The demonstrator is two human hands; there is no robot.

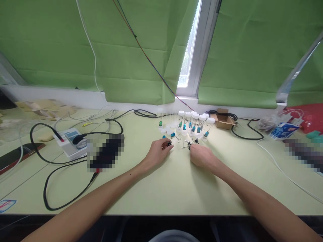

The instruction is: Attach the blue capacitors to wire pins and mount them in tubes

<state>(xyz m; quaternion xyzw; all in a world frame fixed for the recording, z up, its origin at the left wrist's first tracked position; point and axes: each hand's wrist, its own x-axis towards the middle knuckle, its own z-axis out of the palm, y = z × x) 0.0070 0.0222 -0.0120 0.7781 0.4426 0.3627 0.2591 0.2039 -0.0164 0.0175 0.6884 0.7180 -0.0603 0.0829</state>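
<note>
My left hand pinches a small black round part between thumb and fingers. Just beyond it lies a small blue piece, and I cannot tell whether the two are joined. My right hand is closed, with its fingertips down at the tabletop by some small black-and-metal parts; whatever it grips is mostly hidden. Another black part lies close by, and thin bent metal pins are scattered between the hands. Behind them stand several clear tubes with white caps, holding blue or green pieces.
An open cardboard box stands back right, near a blue-and-white pack. At left, a white power socket unit has a black plug and cable. A blurred-out dark device lies beside it. Loose cables run along the back.
</note>
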